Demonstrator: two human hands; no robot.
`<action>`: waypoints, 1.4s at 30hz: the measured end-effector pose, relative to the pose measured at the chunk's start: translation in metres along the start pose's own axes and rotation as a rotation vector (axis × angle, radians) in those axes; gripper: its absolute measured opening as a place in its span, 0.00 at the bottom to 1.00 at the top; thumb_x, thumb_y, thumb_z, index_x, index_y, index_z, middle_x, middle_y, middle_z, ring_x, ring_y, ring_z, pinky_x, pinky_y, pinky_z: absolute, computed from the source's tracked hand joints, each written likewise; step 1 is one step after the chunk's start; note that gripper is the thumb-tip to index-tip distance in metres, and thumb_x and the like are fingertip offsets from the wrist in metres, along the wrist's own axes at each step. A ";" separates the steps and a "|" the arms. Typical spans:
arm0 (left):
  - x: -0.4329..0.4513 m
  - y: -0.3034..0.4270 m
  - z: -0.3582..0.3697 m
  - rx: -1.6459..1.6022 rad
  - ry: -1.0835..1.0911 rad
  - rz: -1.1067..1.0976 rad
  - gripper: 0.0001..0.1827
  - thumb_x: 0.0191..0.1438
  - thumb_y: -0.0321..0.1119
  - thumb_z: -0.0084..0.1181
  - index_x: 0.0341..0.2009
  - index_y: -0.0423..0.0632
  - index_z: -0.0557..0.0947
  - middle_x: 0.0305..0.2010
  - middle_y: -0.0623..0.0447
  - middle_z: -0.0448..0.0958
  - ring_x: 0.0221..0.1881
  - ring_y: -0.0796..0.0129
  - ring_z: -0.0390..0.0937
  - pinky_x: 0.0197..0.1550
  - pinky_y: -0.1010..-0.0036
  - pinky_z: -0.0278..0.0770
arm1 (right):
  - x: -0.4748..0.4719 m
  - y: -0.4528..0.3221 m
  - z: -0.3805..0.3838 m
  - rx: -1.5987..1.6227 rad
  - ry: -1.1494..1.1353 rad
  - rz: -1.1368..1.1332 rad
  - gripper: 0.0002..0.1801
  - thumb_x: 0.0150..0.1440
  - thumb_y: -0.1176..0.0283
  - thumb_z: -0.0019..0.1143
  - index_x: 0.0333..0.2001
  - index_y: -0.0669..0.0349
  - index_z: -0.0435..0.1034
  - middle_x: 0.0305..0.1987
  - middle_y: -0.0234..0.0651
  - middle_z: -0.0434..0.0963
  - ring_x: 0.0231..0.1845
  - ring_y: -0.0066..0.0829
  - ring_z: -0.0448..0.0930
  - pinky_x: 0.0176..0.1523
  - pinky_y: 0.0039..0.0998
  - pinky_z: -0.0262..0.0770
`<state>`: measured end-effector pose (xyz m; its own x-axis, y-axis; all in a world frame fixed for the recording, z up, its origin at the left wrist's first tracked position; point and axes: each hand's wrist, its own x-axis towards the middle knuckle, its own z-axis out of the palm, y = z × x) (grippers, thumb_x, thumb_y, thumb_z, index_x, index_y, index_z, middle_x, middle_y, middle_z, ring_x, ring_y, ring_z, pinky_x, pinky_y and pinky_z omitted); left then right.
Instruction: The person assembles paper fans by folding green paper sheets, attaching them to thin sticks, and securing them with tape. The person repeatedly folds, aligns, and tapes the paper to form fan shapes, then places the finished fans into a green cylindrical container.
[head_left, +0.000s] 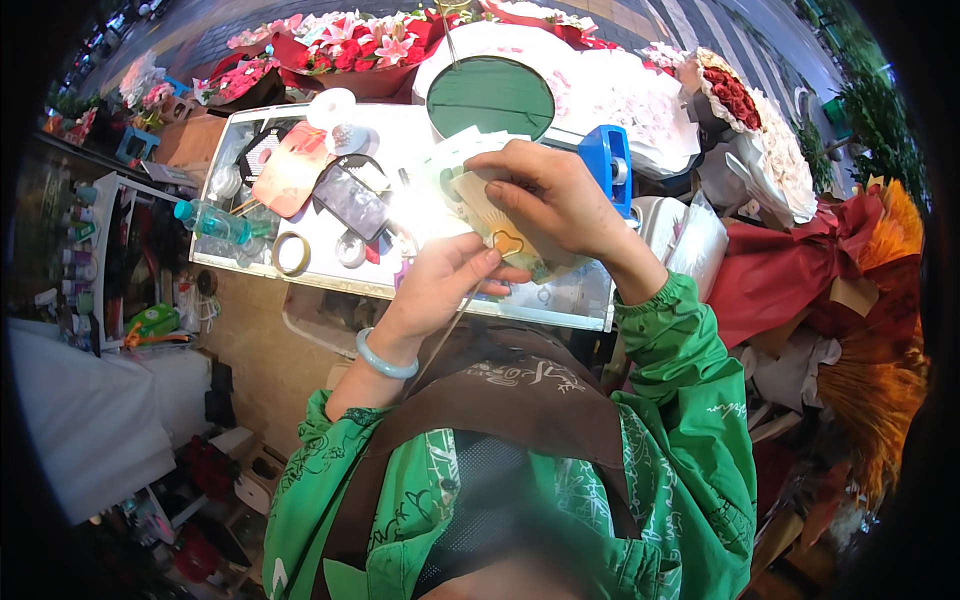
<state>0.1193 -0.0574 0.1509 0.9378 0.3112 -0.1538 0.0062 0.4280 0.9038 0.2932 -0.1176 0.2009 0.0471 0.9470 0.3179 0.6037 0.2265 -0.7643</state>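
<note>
My right hand (559, 195) pinches a pale paper or card piece (474, 196) with a yellow sunburst pattern, above the front of the table. Just below it, my left hand (442, 274) has its thumb and fingers closed around a thin stick (448, 334), which slants down towards the apron. By the left fingertips sits a small orange rounded piece (508, 242) with a dark outline; what joins it to the stick is hidden. Behind both hands, pale green papers (469, 146) lie in glare, in front of a round green block (491, 97), which looks like floral foam.
On the white table (360, 271) are a phone (352, 201), a pink flat case (292, 169), a tape roll (291, 253), a plastic bottle (214, 222) and a blue tape dispenser (606, 169). Bouquets (360, 49) line the far side. Red-wrapped orange plumes (795, 255) stand right.
</note>
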 end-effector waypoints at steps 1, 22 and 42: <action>0.000 0.000 0.001 0.004 0.001 -0.002 0.16 0.59 0.33 0.44 0.47 0.34 0.71 0.44 0.48 0.75 0.43 0.63 0.77 0.39 0.79 0.77 | 0.000 0.002 0.000 -0.020 0.005 -0.028 0.14 0.52 0.79 0.49 0.44 0.63 0.69 0.33 0.39 0.73 0.33 0.30 0.75 0.37 0.26 0.70; -0.002 0.004 0.003 0.051 0.124 0.100 0.13 0.59 0.32 0.43 0.41 0.34 0.73 0.40 0.47 0.76 0.42 0.63 0.77 0.39 0.77 0.76 | -0.021 -0.017 -0.015 -0.341 0.280 0.007 0.15 0.44 0.78 0.59 0.40 0.63 0.72 0.37 0.37 0.70 0.36 0.30 0.72 0.39 0.25 0.69; -0.005 -0.003 0.000 0.091 0.196 0.080 0.12 0.54 0.31 0.52 0.37 0.33 0.76 0.30 0.47 0.77 0.25 0.69 0.77 0.26 0.79 0.75 | -0.017 -0.030 -0.008 -0.488 0.446 -0.099 0.24 0.40 0.69 0.65 0.42 0.61 0.68 0.45 0.41 0.68 0.47 0.44 0.67 0.47 0.35 0.64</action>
<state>0.1150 -0.0598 0.1488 0.8513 0.5035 -0.1472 -0.0256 0.3202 0.9470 0.2805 -0.1420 0.2230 0.2341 0.7180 0.6555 0.9081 0.0793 -0.4111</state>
